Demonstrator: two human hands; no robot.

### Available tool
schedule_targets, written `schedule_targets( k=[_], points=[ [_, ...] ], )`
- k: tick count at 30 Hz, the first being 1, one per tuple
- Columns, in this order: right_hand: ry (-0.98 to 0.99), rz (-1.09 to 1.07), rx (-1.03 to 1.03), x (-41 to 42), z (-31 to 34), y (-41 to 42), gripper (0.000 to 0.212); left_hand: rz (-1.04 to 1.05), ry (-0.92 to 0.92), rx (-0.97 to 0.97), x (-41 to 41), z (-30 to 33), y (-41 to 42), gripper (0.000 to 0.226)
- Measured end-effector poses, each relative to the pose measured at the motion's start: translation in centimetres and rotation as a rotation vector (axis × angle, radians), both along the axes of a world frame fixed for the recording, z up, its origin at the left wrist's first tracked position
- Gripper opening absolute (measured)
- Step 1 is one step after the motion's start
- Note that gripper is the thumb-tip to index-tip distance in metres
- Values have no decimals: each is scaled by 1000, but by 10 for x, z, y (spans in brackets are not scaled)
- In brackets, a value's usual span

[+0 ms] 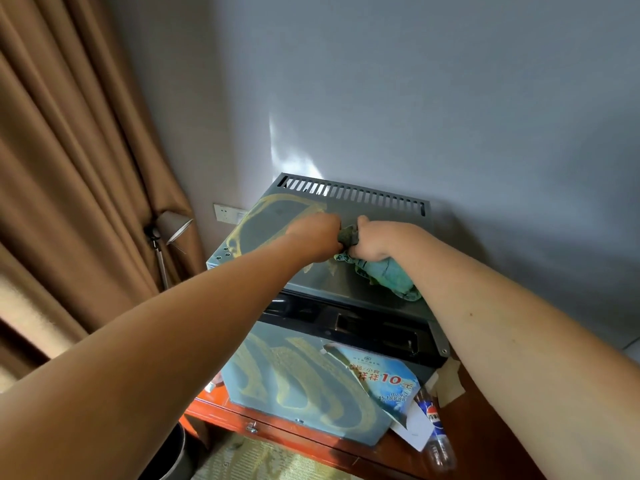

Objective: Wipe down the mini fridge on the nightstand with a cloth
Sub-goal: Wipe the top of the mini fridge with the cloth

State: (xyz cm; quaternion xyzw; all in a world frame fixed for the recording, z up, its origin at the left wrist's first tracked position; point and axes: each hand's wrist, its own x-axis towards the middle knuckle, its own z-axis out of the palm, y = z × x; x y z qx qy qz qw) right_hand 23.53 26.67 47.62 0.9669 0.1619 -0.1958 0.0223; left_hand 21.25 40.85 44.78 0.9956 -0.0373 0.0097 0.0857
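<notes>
mini fridge [349,292], a grey metal box with a slotted vent along its far top edge, sits on a reddish wooden nightstand [277,426] against the grey wall. its top and its near door face carry curved yellowish smears, and a torn blue printed sticker [381,375] clings to the right part of the door. both bare arms reach out straight from the near corners of the view and meet over the middle of the fridge top. the left hand [317,239] is curled into a fist, knuckles up, its fingers wrapped round a dark twisted end of the cloth [388,275]. the right hand [375,242] sits just beside it, almost touching, thumb raised toward the far side and fingers curled round the same twisted end; the fingertips themselves are hidden under the hand. the rest of the cloth, teal and crumpled, trails from under the right hand and lies on the right near part of the fridge top. a plastic bottle [434,431] with a blue label lies on the nightstand at the fridge's right near corner, next to a white sheet. far left, a brown curtain [69,150] hangs beside a small lamp [171,225] and a wall socket [228,213].
</notes>
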Motion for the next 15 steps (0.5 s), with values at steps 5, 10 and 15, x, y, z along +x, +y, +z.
schedule_targets(
  k=[5, 10, 15],
  points=[
    [10, 26, 32, 42, -1, 10, 80, 61, 36, -14, 36, 4, 7, 25],
    [-13, 45, 83, 88, -9, 19, 87, 103, 61, -26, 72, 8, 12, 16],
    [24, 30, 79, 108, -8, 24, 95, 108, 79, -26, 88, 15, 16, 22]
  ],
)
